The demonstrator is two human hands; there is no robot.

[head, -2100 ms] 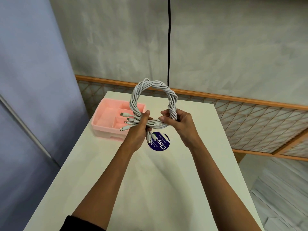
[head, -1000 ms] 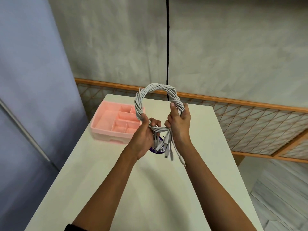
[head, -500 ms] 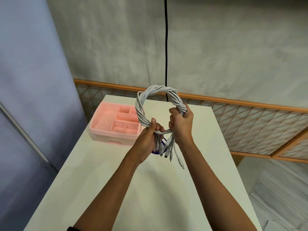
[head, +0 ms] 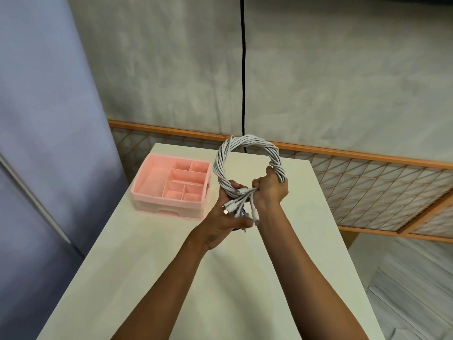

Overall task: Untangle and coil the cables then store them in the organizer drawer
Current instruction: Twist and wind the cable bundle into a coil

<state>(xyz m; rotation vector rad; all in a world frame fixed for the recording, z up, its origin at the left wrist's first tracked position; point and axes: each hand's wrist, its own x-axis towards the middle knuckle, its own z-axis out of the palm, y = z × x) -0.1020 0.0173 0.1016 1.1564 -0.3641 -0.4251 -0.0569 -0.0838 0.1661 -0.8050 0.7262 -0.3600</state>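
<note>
Room: grey plaster wall ahead, a wooden lattice rail [head: 367, 177] running along behind, a black cord [head: 243, 69] hanging straight down the wall, blue-grey panel on my left.
Table [head: 220, 278]: pale, long, stretching away from me — both my forearms reach out over it.
Cables [head: 221, 165]: a bundle of white ones, twisted together into one thick ring, held upright in the air above the far half of the table, right of the organizer and apart from it.
Right hand [head: 272, 190]: fist wrapped tight round the lower right of the ring, thumb pressed up along the strands.
Left hand [head: 224, 219]: below the ring, fingers curled up to its bottom edge; thumb comes in at the hanging ends, though I cannot tell whether it pinches them.
Connector ends [head: 241, 204]: loose plugs spilling out from the bottom of the ring — fanning down between my two hands.
Organizer [head: 171, 204]: pink, on the table's far left, its divided compartments open to view with nothing in them.
Sticker: a sliver of purple on the table, mostly hidden behind my left hand.
</note>
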